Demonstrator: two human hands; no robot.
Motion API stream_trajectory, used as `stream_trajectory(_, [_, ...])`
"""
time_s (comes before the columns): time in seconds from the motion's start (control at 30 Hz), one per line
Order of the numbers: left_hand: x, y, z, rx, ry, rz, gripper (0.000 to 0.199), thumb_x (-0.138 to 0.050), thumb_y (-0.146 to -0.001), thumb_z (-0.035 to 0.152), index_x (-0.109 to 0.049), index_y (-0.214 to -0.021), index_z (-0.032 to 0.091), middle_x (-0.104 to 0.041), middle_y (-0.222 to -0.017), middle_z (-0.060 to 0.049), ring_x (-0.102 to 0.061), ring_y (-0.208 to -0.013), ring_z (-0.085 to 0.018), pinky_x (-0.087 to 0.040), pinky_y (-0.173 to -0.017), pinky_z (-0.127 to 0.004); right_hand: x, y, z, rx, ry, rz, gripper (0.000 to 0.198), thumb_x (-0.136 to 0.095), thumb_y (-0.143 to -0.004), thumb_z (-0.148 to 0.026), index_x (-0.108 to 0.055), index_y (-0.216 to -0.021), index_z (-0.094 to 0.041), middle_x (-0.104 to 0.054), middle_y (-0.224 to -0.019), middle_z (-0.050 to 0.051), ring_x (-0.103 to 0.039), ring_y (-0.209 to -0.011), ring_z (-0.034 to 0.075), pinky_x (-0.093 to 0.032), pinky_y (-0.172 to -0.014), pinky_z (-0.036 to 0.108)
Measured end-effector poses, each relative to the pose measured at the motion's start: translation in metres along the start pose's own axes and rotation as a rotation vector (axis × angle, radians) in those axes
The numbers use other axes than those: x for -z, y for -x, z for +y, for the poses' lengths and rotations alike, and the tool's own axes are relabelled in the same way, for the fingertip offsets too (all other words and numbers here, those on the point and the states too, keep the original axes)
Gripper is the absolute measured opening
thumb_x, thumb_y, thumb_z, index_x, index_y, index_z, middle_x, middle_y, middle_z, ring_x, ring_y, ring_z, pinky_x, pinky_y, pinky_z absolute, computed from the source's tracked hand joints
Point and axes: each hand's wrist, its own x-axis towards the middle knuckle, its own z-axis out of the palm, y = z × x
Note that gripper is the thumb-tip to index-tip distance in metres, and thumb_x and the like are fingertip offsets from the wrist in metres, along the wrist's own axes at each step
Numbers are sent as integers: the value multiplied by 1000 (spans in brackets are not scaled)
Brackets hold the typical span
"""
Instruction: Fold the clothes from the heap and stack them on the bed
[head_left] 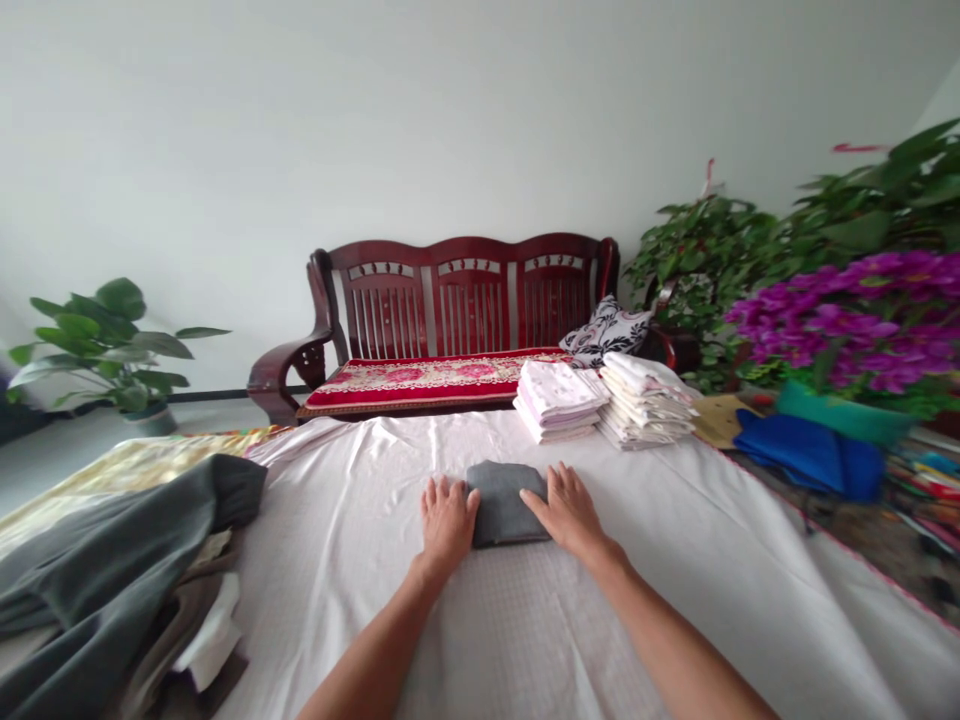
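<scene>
A dark grey garment, folded into a compact rectangle, lies flat on the white sheet in front of me. My left hand rests along its left edge, fingers stretched out on the cloth and the thumb touching the fold. On the opposite side, my right hand lies with its fingers spread and its thumb on top of the garment. Neither hand grips anything. What kind of garment it is cannot be told.
Two stacks of folded pale cloths, the left stack and the right stack, stand at the far edge. Loose dark clothes lie heaped at left. Beyond is a wooden sofa. Purple flowers and a blue cloth are at right.
</scene>
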Motion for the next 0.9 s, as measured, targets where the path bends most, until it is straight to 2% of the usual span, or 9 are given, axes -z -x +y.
stream_trajectory(0.1, [-3,-4,7,77,371,28,32,-63,-85,33,-67,-110,13,-60,-134,-19,-38,-141,-38,-25,-118,-51,-1,3,6,11,-31,50,66,-53,-90,-57,-58,-128,-4,-47,-147,26,-33,-144,39,-27,-116,46])
stream_trajectory(0.17, [-7,-8,16,127,573,20,32,-67,-79,28,-64,-107,13,-68,-119,-18,-56,-126,-34,-40,-109,-46,1,6,9,51,-88,100,58,-55,-88,-54,-61,-120,-7,-55,-138,25,-41,-138,38,-30,-113,46])
stream_trajectory(0.23, [-9,-9,27,152,730,-5,34,-66,-79,30,-61,-108,14,-72,-107,-14,-68,-105,-28,-52,-92,-39,3,7,11,83,-185,133,49,-58,-86,-51,-62,-114,-11,-63,-124,22,-52,-127,36,-37,-108,45])
stream_trajectory(0.3, [-9,-7,35,212,981,-81,41,-70,-75,34,-59,-110,14,-74,-99,-11,-71,-89,-25,-57,-79,-35,5,8,14,82,-323,132,43,-61,-82,-49,-61,-108,-15,-67,-112,17,-58,-116,33,-42,-101,43])
stream_trajectory(0.4, [-5,1,39,311,1382,-327,52,-83,-61,34,-63,-105,13,-75,-87,-10,-72,-77,-25,-58,-72,-36,6,9,17,16,-621,101,45,-69,-73,-45,-58,-108,-19,-67,-111,13,-61,-110,31,-45,-97,42])
stream_trajectory(0.5, [5,7,39,247,1498,-454,51,-86,-59,34,-67,-100,13,-76,-82,-9,-72,-73,-24,-57,-72,-34,9,10,18,-8,-994,59,54,-73,-67,-46,-54,-111,-20,-69,-107,9,-64,-105,28,-48,-94,40])
stream_trajectory(0.67, [19,13,40,118,1528,-445,52,-87,-60,40,-68,-102,16,-77,-89,-8,-72,-81,-24,-55,-76,-32,26,18,14,-4,-1499,-113,76,-82,-60,-44,-52,-127,-23,-69,-121,6,-62,-115,27,-46,-101,40])
stream_trajectory(0.77, [21,14,39,112,1507,-452,55,-87,-61,45,-68,-106,17,-77,-96,-8,-72,-87,-27,-55,-80,-35,37,21,11,11,-1542,-254,64,-83,-59,-40,-62,-117,-21,-73,-112,6,-66,-107,28,-49,-95,41])
stream_trajectory(0.9, [13,9,26,143,1529,-396,61,-79,-72,52,-62,-122,21,-74,-113,-10,-71,-97,-26,-55,-84,-35,53,8,11,15,-1434,-210,48,-82,-61,-39,-67,-102,-19,-75,-93,4,-69,-90,26,-53,-82,37])
